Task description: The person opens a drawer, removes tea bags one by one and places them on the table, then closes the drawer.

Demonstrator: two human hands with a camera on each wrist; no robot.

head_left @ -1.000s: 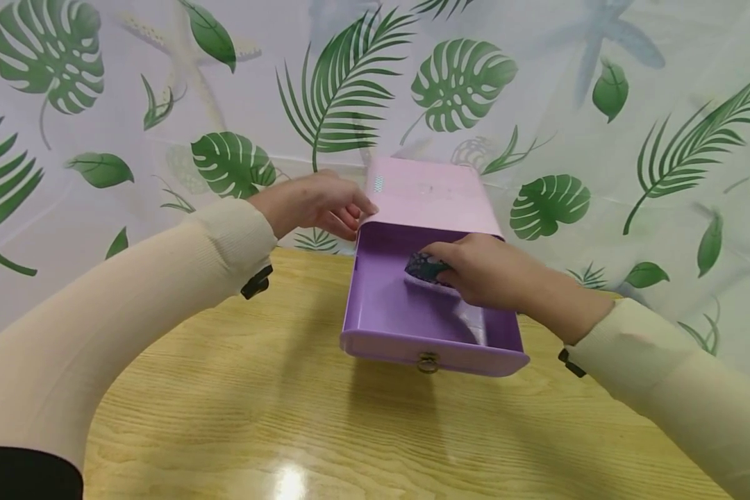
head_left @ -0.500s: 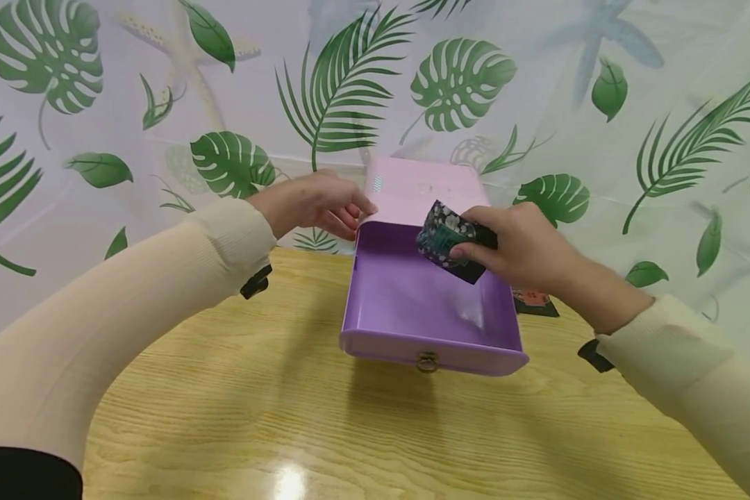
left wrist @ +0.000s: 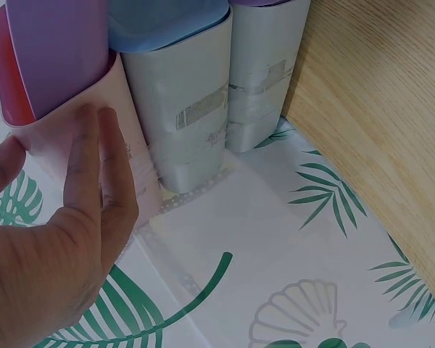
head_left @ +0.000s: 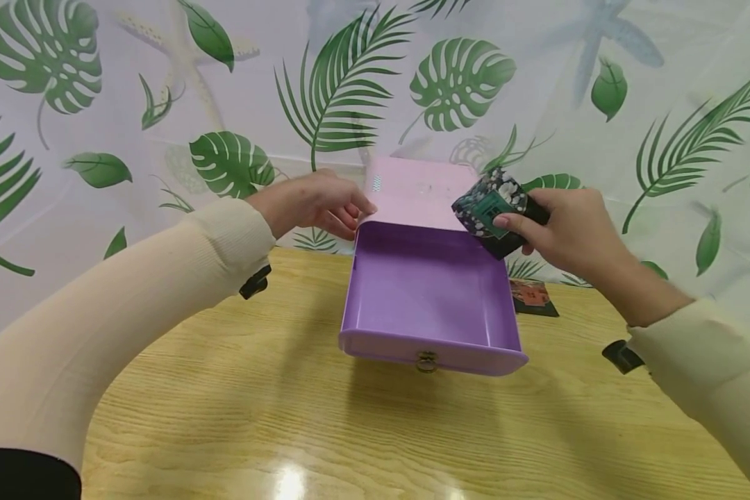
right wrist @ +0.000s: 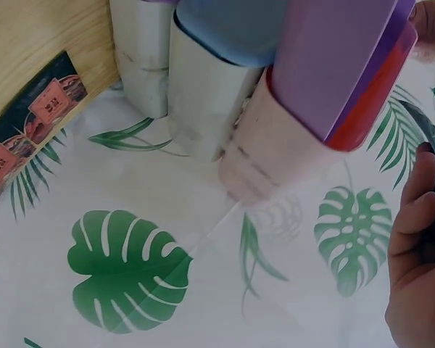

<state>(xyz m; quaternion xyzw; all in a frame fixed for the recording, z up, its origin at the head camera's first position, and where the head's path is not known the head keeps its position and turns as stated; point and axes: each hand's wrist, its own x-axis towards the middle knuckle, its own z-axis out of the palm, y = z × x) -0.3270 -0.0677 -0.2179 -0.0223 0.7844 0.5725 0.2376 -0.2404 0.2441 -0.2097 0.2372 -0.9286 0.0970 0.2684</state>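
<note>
A purple drawer (head_left: pixel 425 298) with a ring pull (head_left: pixel 428 362) is drawn far out of a pink box (head_left: pixel 412 191) in the head view. My left hand (head_left: pixel 315 201) touches the box's left front corner; the left wrist view shows its straight fingers (left wrist: pixel 87 167) against the box's side. My right hand (head_left: pixel 575 229) pinches a dark floral packet (head_left: pixel 494 208) with a green label, thumb on its face. The packet is tilted above the drawer's back right corner, in front of the box. Only part of that hand shows in the right wrist view.
Beside the drawer, on the wooden table (head_left: pixel 225 389), lies a dark packet (head_left: pixel 534 297) with a red label; the right wrist view shows two red labels there. Pale units with a blue drawer (left wrist: pixel 167 22) and a purple one adjoin the pink box. Leaf-print cloth (head_left: pixel 362 90) hangs behind.
My right hand has lifted the floral packet up out of the drawer and carried it to the right. The red-labelled packet has come into sight. My left hand stays on the box.
</note>
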